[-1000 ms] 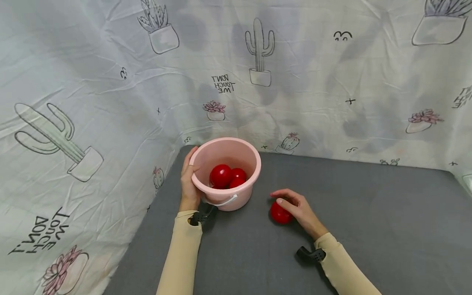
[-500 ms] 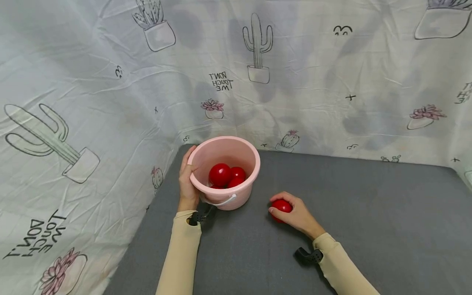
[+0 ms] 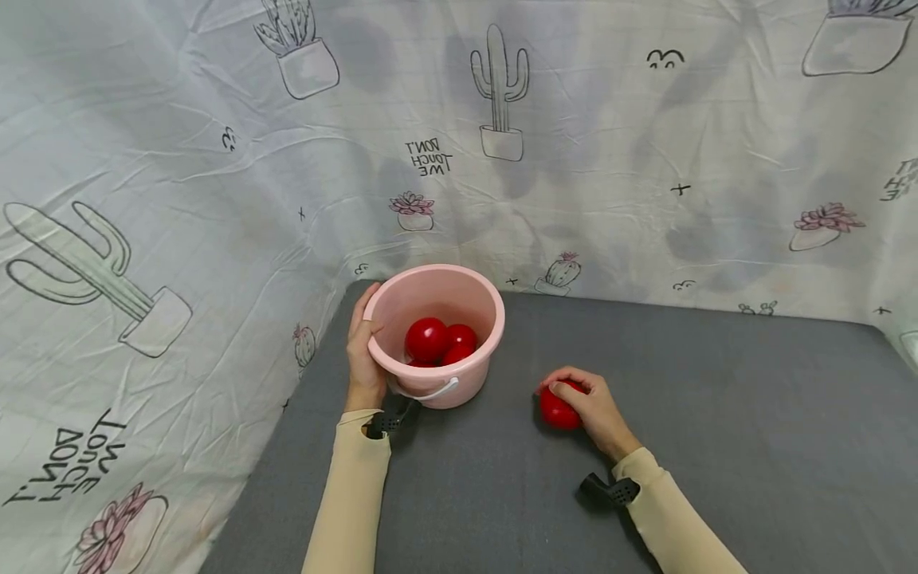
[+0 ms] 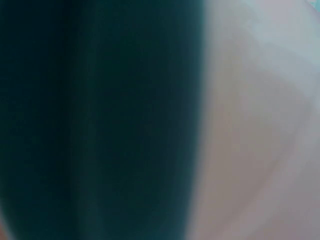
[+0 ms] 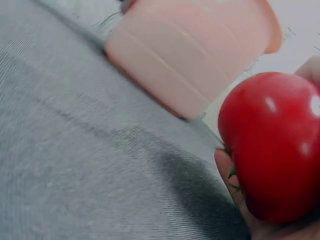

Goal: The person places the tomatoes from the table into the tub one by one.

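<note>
A pink bucket (image 3: 466, 383) with a white handle (image 3: 437, 391) stands upright on the grey surface. My left hand (image 3: 362, 359) grips its left side, thumb over the rim and fingers along the outer wall. Several red tomatoes (image 3: 426, 339) lie inside. To the right of the bucket, my right hand (image 3: 597, 410) holds another red tomato (image 3: 559, 410), fingers and thumb curled round it. Close up in the right wrist view, this tomato (image 5: 272, 145) shows a green stem end, and its shadow falls on the cloth. The left wrist view is mostly blocked by a blurred dark shape.
Grey cloth (image 3: 717, 414) covers the table and reaches well to the right of my right hand. A pale curtain (image 3: 602, 159) printed with cacti hangs along the back and left sides, close behind the bucket. Black camera mounts (image 3: 610, 490) sit at the wrists.
My right hand has gone from hovering over the tomato to gripping it, and the tomato has shifted slightly right. My left hand and the bucket stay in place.
</note>
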`<state>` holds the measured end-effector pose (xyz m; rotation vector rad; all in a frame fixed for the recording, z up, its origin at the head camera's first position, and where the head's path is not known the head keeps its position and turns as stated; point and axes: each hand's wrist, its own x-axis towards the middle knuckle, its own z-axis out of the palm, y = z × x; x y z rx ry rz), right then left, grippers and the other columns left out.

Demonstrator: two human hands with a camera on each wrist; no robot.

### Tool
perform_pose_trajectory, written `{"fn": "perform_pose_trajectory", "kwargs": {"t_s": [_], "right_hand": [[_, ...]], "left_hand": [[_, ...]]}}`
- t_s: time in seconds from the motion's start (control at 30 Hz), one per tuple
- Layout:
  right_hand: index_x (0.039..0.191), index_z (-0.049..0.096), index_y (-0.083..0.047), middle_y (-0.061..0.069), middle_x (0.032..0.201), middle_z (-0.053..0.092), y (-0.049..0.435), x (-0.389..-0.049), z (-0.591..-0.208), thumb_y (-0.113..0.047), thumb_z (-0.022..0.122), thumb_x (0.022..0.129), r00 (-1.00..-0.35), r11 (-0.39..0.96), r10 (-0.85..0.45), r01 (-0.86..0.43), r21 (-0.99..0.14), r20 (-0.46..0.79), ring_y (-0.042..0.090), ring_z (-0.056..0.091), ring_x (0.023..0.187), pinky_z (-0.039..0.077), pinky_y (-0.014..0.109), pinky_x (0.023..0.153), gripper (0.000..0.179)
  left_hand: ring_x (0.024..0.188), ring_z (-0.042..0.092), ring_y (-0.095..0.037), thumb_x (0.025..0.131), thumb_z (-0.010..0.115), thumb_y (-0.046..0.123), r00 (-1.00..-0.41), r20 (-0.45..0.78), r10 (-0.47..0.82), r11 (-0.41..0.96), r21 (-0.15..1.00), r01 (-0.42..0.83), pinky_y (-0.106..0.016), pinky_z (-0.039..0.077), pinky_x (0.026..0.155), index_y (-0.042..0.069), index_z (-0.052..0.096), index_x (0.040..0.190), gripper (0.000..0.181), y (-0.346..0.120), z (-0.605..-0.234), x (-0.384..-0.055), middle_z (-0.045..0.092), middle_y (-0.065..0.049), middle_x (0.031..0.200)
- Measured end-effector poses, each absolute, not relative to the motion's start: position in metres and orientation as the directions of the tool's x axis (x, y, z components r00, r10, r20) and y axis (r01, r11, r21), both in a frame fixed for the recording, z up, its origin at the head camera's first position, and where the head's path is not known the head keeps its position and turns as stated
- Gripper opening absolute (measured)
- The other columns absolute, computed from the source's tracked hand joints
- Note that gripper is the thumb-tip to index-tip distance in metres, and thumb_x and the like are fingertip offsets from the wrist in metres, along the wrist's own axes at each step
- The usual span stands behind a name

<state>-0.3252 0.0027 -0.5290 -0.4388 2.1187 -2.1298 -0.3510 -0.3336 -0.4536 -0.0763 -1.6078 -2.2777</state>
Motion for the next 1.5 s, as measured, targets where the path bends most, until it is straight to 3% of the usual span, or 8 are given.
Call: {"fn": "perform_pose_trajectory", "kwargs": {"t_s": [0.2, 0.33, 0.67, 0.87, 1.27, 1.5], "right_hand": [[0.099, 0.073, -0.010, 0.000, 0.100, 0.075, 0.010, -0.325, -0.530, -0.009, 0.047, 0.102, -0.933, -0.293, -0.325, -0.057, -0.954, 0.155, 0.014, 0.071, 0.095, 0.060, 0.031, 0.081, 0.026], [0.098, 0.072, -0.013, 0.003, 0.104, 0.075, 0.012, -0.323, -0.529, -0.010, 0.043, 0.104, -0.934, -0.362, -0.332, -0.007, -0.932, 0.136, 0.016, 0.073, 0.098, 0.060, 0.035, 0.086, 0.030], [0.098, 0.068, -0.014, 0.003, 0.104, 0.073, 0.015, -0.325, -0.519, -0.012, 0.040, 0.105, -0.946, -0.370, -0.318, 0.064, -0.927, 0.061, 0.015, 0.072, 0.098, 0.060, 0.036, 0.087, 0.029], [0.101, 0.067, -0.015, 0.000, 0.105, 0.073, 0.024, -0.335, -0.502, -0.015, 0.039, 0.105, -0.926, -0.337, -0.376, 0.109, -0.935, 0.028, 0.016, 0.072, 0.101, 0.060, 0.035, 0.088, 0.029], [0.101, 0.071, -0.015, 0.000, 0.106, 0.073, 0.051, -0.353, -0.451, -0.016, 0.041, 0.106, -0.896, -0.266, -0.424, -0.018, -0.964, 0.134, 0.013, 0.071, 0.099, 0.060, 0.036, 0.087, 0.030], [0.101, 0.072, -0.014, 0.001, 0.106, 0.073, 0.060, -0.370, -0.408, -0.017, 0.046, 0.105, -0.871, -0.173, -0.477, -0.037, -0.984, 0.116, 0.016, 0.071, 0.100, 0.061, 0.037, 0.085, 0.026]], "left_hand": [[0.137, 0.045, -0.021, 0.085, 0.037, 0.013, -0.938, 0.234, -0.255, -0.307, 0.901, 0.308, -0.048, 0.030, 0.118, 0.023, 0.050, 0.147, 0.064, -0.335, -0.451, -0.348, 0.050, 0.000, 0.152], [0.138, 0.044, -0.020, 0.085, 0.037, 0.013, -0.940, 0.227, -0.254, -0.303, 0.904, 0.301, -0.048, 0.030, 0.119, 0.023, 0.050, 0.147, 0.064, -0.335, -0.452, -0.348, 0.050, 0.000, 0.152], [0.137, 0.045, -0.021, 0.085, 0.039, 0.015, -0.938, 0.227, -0.262, -0.300, 0.905, 0.302, -0.049, 0.031, 0.117, 0.025, 0.052, 0.145, 0.062, -0.336, -0.449, -0.347, 0.051, 0.002, 0.150], [0.137, 0.045, -0.022, 0.085, 0.038, 0.014, -0.940, 0.225, -0.257, -0.306, 0.904, 0.300, -0.050, 0.031, 0.118, 0.026, 0.052, 0.145, 0.062, -0.337, -0.449, -0.347, 0.051, 0.002, 0.150], [0.138, 0.044, -0.021, 0.087, 0.038, 0.016, -0.947, 0.207, -0.246, -0.291, 0.916, 0.276, -0.050, 0.030, 0.118, 0.028, 0.051, 0.145, 0.061, -0.334, -0.451, -0.347, 0.050, 0.003, 0.151], [0.138, 0.044, -0.021, 0.090, 0.037, 0.019, -0.944, 0.220, -0.245, -0.270, 0.920, 0.284, -0.052, 0.031, 0.119, 0.030, 0.051, 0.145, 0.058, -0.336, -0.449, -0.347, 0.051, 0.004, 0.150]]}}
